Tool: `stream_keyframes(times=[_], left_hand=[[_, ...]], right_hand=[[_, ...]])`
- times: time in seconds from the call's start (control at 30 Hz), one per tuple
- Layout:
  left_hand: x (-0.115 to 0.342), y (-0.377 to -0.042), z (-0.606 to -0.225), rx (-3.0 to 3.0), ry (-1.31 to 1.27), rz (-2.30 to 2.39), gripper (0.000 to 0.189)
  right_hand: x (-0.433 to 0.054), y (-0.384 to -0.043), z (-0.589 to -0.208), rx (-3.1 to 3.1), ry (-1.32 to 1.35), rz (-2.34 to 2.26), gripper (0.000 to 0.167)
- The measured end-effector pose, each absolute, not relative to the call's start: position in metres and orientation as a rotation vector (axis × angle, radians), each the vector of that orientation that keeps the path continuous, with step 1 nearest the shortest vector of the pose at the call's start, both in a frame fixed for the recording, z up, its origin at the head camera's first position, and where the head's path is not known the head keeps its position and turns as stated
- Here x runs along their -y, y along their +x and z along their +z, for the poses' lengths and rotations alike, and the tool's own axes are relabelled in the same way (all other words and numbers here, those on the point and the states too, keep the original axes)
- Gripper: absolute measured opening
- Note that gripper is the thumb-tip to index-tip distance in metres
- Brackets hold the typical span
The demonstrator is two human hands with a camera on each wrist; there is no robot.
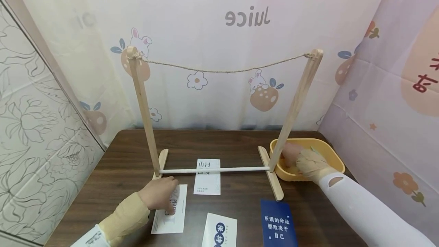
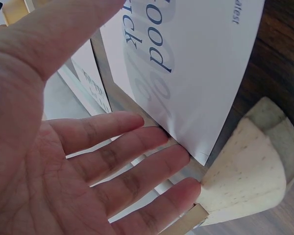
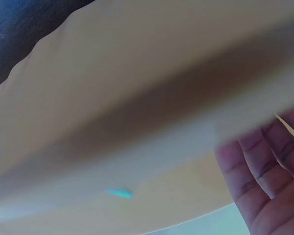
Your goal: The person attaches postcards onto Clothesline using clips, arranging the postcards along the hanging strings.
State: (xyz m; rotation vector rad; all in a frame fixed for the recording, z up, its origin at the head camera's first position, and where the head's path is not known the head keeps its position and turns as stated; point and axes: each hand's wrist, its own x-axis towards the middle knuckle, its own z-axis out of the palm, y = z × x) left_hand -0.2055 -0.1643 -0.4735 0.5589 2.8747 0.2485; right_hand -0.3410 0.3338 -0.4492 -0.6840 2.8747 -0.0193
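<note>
My left hand (image 1: 160, 193) is at the white card (image 1: 169, 220) lying at the left of the table, its thumb over the card's printing. In the left wrist view the fingers (image 2: 132, 183) are spread and nearly straight, with the fingertips right at the card's edge. My right hand (image 1: 293, 154) reaches into a yellow basket (image 1: 334, 155) at the right. The right wrist view shows its fingers (image 3: 255, 171) extended, their tips hidden by a blurred pale shape. A small green object (image 3: 120, 193) lies in the basket.
A wooden frame with two posts (image 1: 145, 117), a sagging rope (image 1: 228, 72) and a white lower rod (image 1: 240, 169) stands mid-table. A white card (image 1: 207, 186) lies beneath the rod. Nearer are another white card (image 1: 210, 231) and a blue card (image 1: 279, 224). Printed curtains hang behind.
</note>
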Motion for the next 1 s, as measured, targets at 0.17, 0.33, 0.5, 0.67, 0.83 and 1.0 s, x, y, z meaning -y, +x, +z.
stream_keyframes(times=[0.17,0.33,0.5,0.67,0.83,1.0], left_hand=[[0.166,-0.208,-0.476,-2.898,0.596,0.224,0.069],[0.167,-0.21,-0.477,-2.887,0.617,0.238,0.074],[0.169,-0.211,-0.477,-2.874,0.648,0.276,0.076],[0.17,-0.212,-0.476,-2.854,0.659,0.321,0.076],[0.169,-0.212,-0.474,-2.842,0.651,0.314,0.082],[0.169,-0.213,-0.475,-2.843,0.658,0.31,0.082]], right_hand=[[-0.332,-0.337,-0.442,-2.869,-0.707,-0.055,0.018],[-0.341,-0.339,-0.449,-2.923,-0.833,-0.121,0.019],[-0.347,-0.342,-0.452,-2.944,-0.858,-0.154,0.021],[-0.344,-0.341,-0.449,-2.904,-0.693,-0.16,0.025],[-0.346,-0.34,-0.452,-2.898,-0.639,-0.175,0.025],[-0.35,-0.339,-0.452,-2.927,-0.643,-0.177,0.013]])
